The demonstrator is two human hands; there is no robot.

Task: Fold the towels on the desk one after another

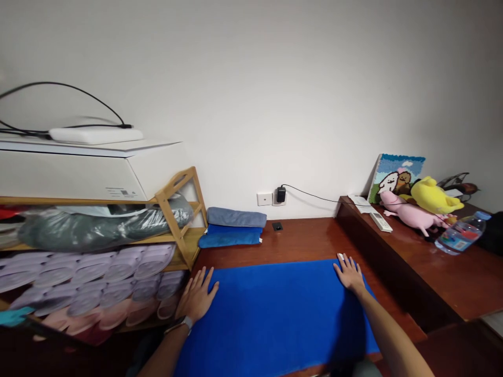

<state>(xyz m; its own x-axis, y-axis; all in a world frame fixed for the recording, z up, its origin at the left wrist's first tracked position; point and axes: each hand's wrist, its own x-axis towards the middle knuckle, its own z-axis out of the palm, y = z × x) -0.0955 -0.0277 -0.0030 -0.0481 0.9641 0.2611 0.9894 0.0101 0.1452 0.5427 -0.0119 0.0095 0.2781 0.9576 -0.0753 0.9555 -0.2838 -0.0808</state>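
A bright blue cloth [275, 314] lies spread flat on the reddish-brown wooden desk [306, 238]. Fingers spread, my left hand [197, 296] rests on its far left corner, a watch on the wrist. At the far right corner, my right hand [349, 273] lies flat with its fingers apart, and a small white tag [341, 256] shows by the fingertips. Neither hand grips anything. Behind the cloth, a folded grey cloth [236, 217] sits on top of a folded blue cloth [231, 236] against the wall.
To the left stands a wooden rack [192, 246] with slippers and a white box [74, 173]. A raised desk section on the right holds a remote [381, 222], plush toys [434, 195], a picture [396, 175] and a bottle [461, 233]. A black charger [280, 194] is plugged into the wall.
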